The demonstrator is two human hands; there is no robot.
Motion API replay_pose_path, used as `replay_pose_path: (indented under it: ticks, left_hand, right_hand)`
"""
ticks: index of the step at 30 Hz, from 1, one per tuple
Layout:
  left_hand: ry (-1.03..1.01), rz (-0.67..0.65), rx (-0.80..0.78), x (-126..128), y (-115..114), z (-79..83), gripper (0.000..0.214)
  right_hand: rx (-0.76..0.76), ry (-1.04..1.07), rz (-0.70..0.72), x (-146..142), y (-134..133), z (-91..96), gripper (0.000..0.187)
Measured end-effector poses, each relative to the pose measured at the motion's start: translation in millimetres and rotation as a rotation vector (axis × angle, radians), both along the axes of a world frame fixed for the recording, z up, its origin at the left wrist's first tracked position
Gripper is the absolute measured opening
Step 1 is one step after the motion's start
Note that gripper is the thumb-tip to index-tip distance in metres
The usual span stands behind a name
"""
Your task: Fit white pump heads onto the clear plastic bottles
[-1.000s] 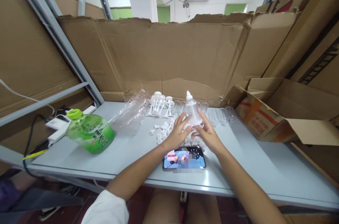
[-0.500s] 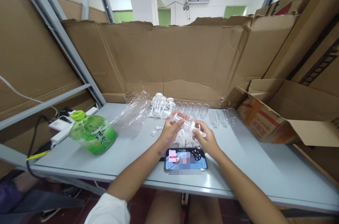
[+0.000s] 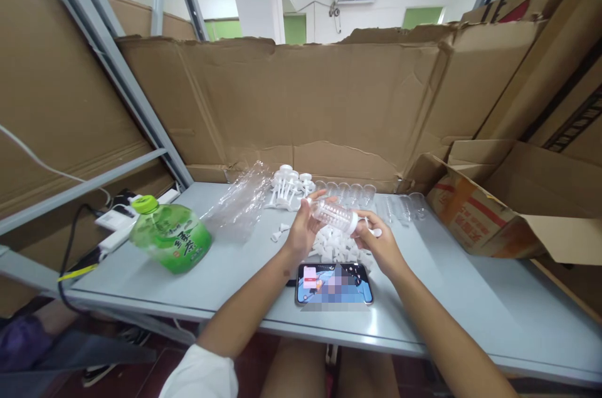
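Observation:
Both my hands hold a small clear plastic bottle (image 3: 333,214) with a white cap, lying on its side above the grey table (image 3: 470,298). My left hand (image 3: 301,232) grips its body from the left. My right hand (image 3: 380,244) pinches the white capped end on the right. Under the hands lies a pile of small white plastic caps (image 3: 336,247). Behind them stands a row of clear bottles (image 3: 357,192) and a cluster of white plunger-like parts (image 3: 288,185).
A phone (image 3: 334,283) with a lit screen lies at the table's near edge. A green drink bottle (image 3: 172,235) lies at left beside a power strip (image 3: 115,222) and cables. A crumpled clear bag (image 3: 239,197) lies by it. An open carton (image 3: 508,210) stands at right; cardboard walls surround.
The bottle stood upright between my hands a second ago; it has been tipped onto its side, cap end to the right, and is now held horizontally.

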State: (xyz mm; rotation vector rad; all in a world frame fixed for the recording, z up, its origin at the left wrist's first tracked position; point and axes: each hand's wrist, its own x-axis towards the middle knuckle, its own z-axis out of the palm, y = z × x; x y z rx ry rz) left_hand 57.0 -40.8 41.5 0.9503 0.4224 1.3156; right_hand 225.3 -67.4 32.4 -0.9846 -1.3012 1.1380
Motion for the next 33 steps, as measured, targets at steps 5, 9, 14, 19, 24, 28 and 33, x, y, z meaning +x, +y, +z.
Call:
replay_pose_path:
  ticks: [5, 9, 14, 19, 24, 28, 33]
  left_hand:
    - [0.186, 0.078, 0.024, -0.1, 5.9, -7.7, 0.046]
    - [0.302, 0.076, 0.153, 0.2, 5.3, -12.0, 0.049]
    - [0.803, 0.145, 0.452, -17.9, 9.6, -1.5, 0.052]
    - [1.646, 0.544, 0.619, -72.7, 40.9, 15.6, 0.053]
    - [2.177, 0.739, 0.236, -120.8, 77.3, 16.4, 0.041]
    - [2.248, 0.738, 0.168, -127.0, 84.1, 9.0, 0.033]
    - [2.216, 0.877, 0.178, -120.8, 70.5, 17.5, 0.034]
  right_hand:
    - [0.029, 0.134, -0.121, 6.1, 2.5, -3.6, 0.025]
    - [-0.065, 0.297, -0.028, 6.9, 7.0, -6.3, 0.029]
    - [-0.082, 0.337, 0.019, 14.5, 10.6, -1.7, 0.029]
    - [0.012, 0.249, -0.146, 28.6, 13.1, 4.7, 0.025]
    - [-0.009, 0.252, -0.200, 30.6, 17.4, 2.7, 0.027]
    - [-0.029, 0.214, -0.188, 27.3, 17.9, -0.7, 0.027]
    - [-0.016, 0.205, -0.204, 28.0, 17.6, -2.3, 0.027]
